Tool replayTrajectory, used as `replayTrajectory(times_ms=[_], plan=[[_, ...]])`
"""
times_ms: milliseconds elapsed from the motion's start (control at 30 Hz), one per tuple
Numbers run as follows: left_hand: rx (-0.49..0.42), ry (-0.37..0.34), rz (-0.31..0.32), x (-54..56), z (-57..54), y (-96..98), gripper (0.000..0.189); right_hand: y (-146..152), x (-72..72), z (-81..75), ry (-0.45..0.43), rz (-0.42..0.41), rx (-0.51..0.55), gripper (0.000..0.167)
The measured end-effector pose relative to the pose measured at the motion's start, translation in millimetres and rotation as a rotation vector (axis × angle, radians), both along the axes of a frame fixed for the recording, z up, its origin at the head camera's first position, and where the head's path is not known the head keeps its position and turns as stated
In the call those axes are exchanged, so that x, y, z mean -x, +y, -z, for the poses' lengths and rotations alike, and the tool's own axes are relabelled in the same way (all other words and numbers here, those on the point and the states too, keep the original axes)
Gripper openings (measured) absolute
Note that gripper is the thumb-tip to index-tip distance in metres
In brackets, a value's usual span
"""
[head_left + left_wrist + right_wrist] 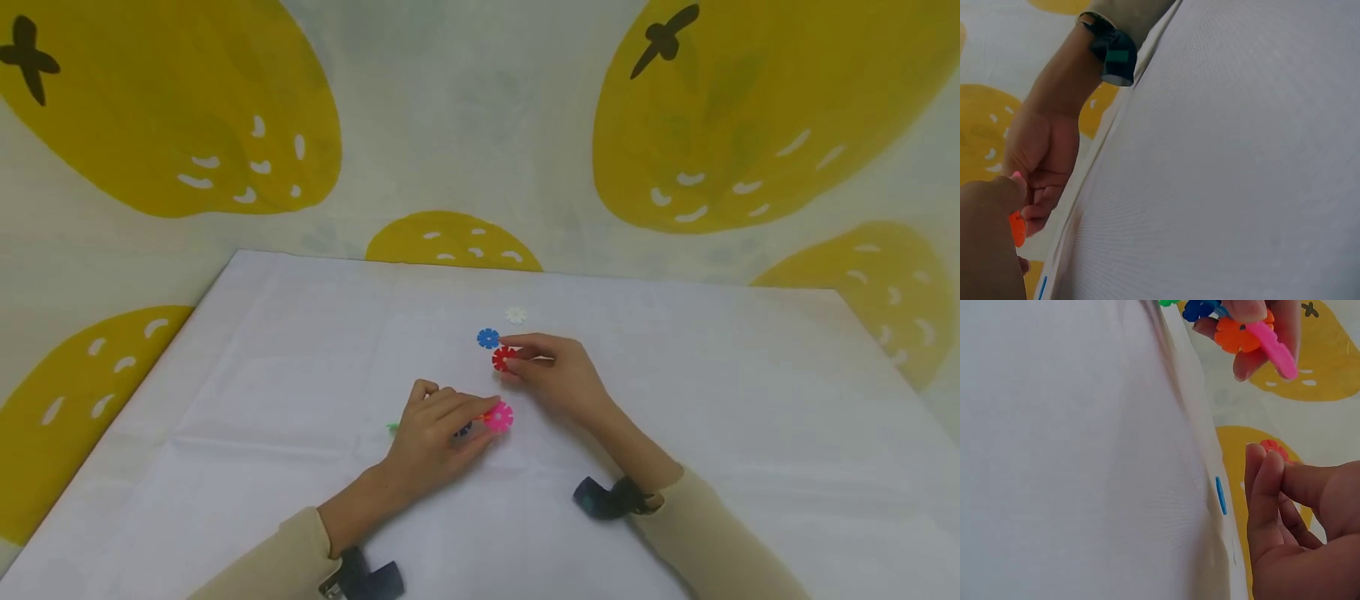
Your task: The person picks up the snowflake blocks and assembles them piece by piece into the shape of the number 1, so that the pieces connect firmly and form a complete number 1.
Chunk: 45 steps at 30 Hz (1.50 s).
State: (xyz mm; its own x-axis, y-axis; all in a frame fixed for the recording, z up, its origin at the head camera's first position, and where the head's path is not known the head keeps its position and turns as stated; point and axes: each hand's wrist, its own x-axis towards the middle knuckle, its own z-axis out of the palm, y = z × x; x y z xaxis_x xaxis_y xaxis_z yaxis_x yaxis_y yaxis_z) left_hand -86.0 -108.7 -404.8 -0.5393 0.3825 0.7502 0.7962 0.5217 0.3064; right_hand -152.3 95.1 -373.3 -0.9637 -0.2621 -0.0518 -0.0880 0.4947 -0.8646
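Note:
My left hand (435,429) grips a chain of interlocked notched snowflake discs. At its right end is a pink disc (498,417), slotted onto an orange disc (1234,336). Farther along the chain, the right wrist view shows a dark blue disc (1197,310) and a bit of a green disc (1168,302). Between thumb and fingertips, my right hand (562,379) pinches a red disc (500,359), up and to the right of the pink one. Just beyond the red disc lies a blue disc (488,338). The left hand hides part of the chain.
A white disc (515,315) lies on the white-covered table (300,350), farther back than the blue one. Behind the table's far edge hangs a pale cloth (465,125) with large yellow fruit shapes. Dark camera mounts (603,498) sit on both wrists.

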Motion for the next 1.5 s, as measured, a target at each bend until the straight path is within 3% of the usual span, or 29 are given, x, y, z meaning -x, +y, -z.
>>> replayTrajectory(times_ms=[200, 467, 933, 1233, 1500], plan=[[-0.002, -0.012, -0.007, -0.2, 1.7, -1.0, 0.038, 8.5, -10.6, -4.6, 0.019, -0.009, 0.002, 0.032], [-0.001, -0.032, -0.021, 0.1, 2.1, -1.9, 0.039, 16.9, -24.2, -8.8, -0.038, -0.03, 0.042, 0.033], [-0.019, -0.017, -0.04, 0.8, 1.9, -1.9, 0.038, 24.5, -40.2, -10.4, -0.116, -0.082, 0.215, 0.034], [-0.027, -0.021, -0.065, 0.7, 0.5, -2.0, 0.043, 24.7, -44.2, -0.9, -0.045, -0.112, 0.245, 0.033], [-0.03, -0.025, -0.064, -0.2, 1.3, -2.0, 0.043, 22.7, -48.2, 3.7, 0.0, -0.13, 0.243, 0.023]])
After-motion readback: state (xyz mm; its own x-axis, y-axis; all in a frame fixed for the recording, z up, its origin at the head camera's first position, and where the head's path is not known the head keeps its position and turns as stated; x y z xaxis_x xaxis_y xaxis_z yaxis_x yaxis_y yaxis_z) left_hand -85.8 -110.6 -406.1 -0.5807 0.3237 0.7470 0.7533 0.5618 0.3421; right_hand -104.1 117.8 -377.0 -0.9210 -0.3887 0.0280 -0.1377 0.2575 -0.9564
